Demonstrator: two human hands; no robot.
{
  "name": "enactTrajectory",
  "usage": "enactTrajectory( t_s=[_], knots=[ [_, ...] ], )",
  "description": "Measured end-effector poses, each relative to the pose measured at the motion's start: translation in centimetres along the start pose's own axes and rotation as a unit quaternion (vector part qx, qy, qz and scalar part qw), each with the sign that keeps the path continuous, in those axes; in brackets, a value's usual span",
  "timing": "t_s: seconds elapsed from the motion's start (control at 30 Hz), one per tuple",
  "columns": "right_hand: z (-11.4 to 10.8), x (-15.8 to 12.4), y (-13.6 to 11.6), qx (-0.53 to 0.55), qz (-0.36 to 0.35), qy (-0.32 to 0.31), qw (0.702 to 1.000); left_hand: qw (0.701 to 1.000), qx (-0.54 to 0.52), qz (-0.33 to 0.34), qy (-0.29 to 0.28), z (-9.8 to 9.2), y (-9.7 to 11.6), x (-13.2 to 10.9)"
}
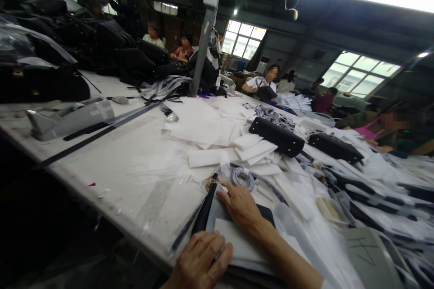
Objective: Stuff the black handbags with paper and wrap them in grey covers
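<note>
A black handbag (205, 213) lies on the near part of the white table, its narrow side facing left. White foam sheet (233, 238) covers much of its broad face. My left hand (202, 259) is curled over the bag's near end, fingers bent against it. At the far end, my right hand (242, 206) reaches across the bag with fingers stretched out, the fingertips touching near its upper corner. Just beyond those fingertips lies a coiled strap (242, 178) in clear wrapping. The undersides of both hands are hidden.
White foam pieces (251, 149) are heaped beyond the bag. Two finished black bags (276, 137) lie behind them. A grey plastic bin (368, 253) stands at right. A metal post (203, 49) rises from the table. Several people sit at work farther back; black bags (111, 40) pile up at left.
</note>
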State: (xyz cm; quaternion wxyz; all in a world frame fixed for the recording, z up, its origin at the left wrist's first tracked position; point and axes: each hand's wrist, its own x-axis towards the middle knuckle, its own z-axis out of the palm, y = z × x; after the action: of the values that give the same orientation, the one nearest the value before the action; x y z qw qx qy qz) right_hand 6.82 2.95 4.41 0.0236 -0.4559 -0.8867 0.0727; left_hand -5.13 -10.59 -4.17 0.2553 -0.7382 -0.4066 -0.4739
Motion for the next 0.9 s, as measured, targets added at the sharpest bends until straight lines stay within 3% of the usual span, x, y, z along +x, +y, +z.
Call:
enactTrajectory(
  t_s=[0.1, 0.23, 0.43, 0.7, 0.9],
  knots=[
    [-2.4, 0.8, 1.0, 0.0, 0.035, 0.03, 0.999, 1.0, -0.011, 0.003, -0.012, 0.1, 0.0, -0.4],
    [-4.1, 4.6, 2.7, -0.042, 0.09, 0.018, 0.995, 1.0, -0.013, 0.001, -0.026, -0.1, 0.0, -0.4],
    [-3.1, 9.5, 3.6, -0.066, 0.12, -0.003, 0.991, 1.0, 0.0, 0.002, 0.0, -0.5, 0.0, 0.5],
    [-2.0, 9.4, 5.0, -0.011, 0.122, -0.012, 0.992, 1.0, 0.004, 0.003, -0.026, -1.2, -0.1, 1.2],
    [-0.1, 9.8, 5.4, 0.067, 0.133, 0.06, 0.987, 0.999, 0.008, 0.009, -0.037, -1.3, -0.1, 1.1]
  ],
)
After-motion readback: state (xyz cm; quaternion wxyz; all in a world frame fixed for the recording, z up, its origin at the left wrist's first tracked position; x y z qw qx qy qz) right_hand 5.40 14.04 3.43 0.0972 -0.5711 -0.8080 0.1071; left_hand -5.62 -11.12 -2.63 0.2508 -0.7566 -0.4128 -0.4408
